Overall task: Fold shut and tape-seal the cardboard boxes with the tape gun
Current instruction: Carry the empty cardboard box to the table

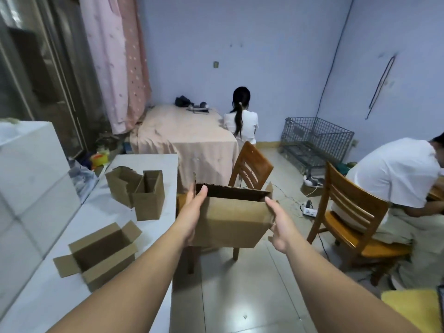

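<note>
I hold a brown cardboard box (230,219) in the air over the floor, its open top facing away from me. My left hand (192,212) grips its left side, thumb over the near face. My right hand (280,227) grips its right side. On the white table (144,162) to the left, an open box (101,255) lies near me with its flaps spread. Two more open boxes (137,193) stand farther back. No tape gun is in view.
A wooden chair (249,164) stands behind the held box, another chair (355,212) at the right with a seated person (396,174). A second person (242,118) sits by a covered bed (185,133). A wire cage (314,140) and power strips lie on the floor.
</note>
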### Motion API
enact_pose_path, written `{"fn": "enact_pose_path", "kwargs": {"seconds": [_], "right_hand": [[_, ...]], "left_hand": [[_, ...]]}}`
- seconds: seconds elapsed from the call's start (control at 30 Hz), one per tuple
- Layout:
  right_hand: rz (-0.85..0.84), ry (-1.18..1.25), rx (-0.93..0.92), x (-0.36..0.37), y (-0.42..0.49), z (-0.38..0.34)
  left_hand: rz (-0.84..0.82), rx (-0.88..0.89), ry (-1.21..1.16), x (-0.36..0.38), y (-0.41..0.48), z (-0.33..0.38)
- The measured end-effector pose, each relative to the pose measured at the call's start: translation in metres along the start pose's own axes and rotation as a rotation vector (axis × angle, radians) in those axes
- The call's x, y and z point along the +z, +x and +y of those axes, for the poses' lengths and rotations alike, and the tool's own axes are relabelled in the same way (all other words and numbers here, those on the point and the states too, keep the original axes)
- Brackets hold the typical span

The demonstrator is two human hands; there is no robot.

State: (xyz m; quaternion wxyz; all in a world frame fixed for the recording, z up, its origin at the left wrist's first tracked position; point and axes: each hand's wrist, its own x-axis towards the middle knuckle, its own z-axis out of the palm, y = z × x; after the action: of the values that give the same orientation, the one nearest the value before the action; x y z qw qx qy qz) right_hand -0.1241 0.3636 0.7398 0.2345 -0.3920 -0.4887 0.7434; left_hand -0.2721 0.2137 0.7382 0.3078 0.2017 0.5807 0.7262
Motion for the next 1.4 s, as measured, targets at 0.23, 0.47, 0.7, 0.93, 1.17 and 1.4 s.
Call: {"fn": "enact_pose_path", "kwargs": {"seconds": [0.23, 0.47, 0.7, 0.93, 1.17, 1.4], "right_hand": [[-0.094, -0.107, -0.071, 0.01, 0.131, -0.046], [-0.127, -0.193, -0.033, 0.03, 0.242, -0.073], [-0.189, -0.271, 0.053, 0.077, 0.335, -0.081], [-0.158, -0.326, 0.018, 0.134, 0.406, -0.101], [-0.157, -0.275, 0.061, 0.197, 0.465, -0.125], [-0.259, -0.203, 0.174, 0.267, 0.526, -0.128]], "left_hand": [[0.162, -0.03, -0.056, 0.022, 0.096, -0.005], [0.45, -0.101, -0.224, 0.039, 0.168, -0.005], [0.661, -0.125, -0.291, 0.024, 0.235, 0.002], [0.671, -0.223, -0.292, -0.018, 0.328, -0.008], [0.683, -0.264, -0.366, -0.056, 0.404, 0.01], [0.679, -0.221, -0.209, -0.094, 0.454, 0.021]]}}
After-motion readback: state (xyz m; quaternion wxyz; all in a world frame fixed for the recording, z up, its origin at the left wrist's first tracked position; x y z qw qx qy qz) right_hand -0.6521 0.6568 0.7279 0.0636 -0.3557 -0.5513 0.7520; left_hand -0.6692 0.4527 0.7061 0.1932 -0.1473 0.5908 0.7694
